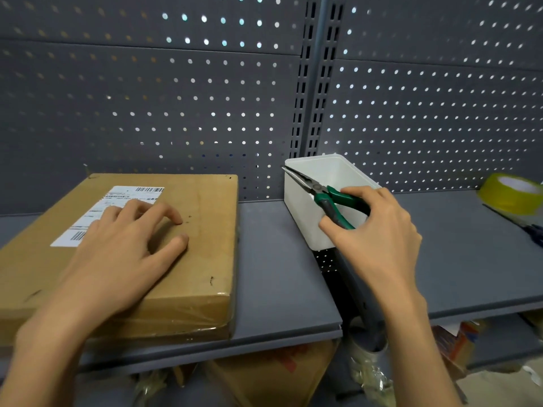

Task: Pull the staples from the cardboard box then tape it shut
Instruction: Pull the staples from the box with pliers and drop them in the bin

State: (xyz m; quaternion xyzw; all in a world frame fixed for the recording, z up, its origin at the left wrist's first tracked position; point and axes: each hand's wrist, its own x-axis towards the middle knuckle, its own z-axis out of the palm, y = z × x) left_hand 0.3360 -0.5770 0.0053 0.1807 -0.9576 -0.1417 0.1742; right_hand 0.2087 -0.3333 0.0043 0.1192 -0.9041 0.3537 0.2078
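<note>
A flat brown cardboard box (205, 254) with a white shipping label (117, 201) lies on the left half of a grey shelf. My left hand (126, 248) rests on its top, fingers spread and fingertips touching the cardboard. My right hand (379, 230) grips the green handles of long-nose pliers (320, 195), whose jaws point left over the rim of a white plastic bin (332, 168). A yellowish tape roll (511, 198) sits at the far right of the shelf.
The grey shelf (279, 289) has a gap between its two boards under my right hand. A perforated grey back panel (205, 98) rises behind. A dark-handled tool (526, 227) lies by the tape. Cardboard boxes (279, 374) are stored below.
</note>
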